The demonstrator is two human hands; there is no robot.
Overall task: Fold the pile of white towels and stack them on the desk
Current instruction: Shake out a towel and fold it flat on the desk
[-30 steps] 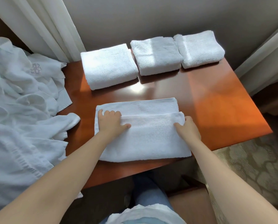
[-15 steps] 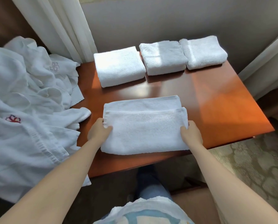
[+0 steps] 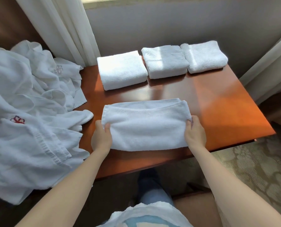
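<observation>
Towel (image 3: 146, 126), soft and fluffy, lies as a long strip at the near edge of the shiny surface (image 3: 218, 112). Left hand (image 3: 101, 138) and right hand (image 3: 194, 133) grip its short ends, fingers (image 3: 107, 128) curled round. I would keep the edges even, then fold end to end. Three puffy folded towels (image 3: 121, 70) sit at the far edge of the surface, and a crumpled pile (image 3: 30, 112) at its left side.

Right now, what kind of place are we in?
Probably a hotel guest room. White linen heaped on the left carries a red embroidered monogram, three folded white towels sit in a row on a glossy wooden desk, and there are pale curtains and patterned carpet.
</observation>
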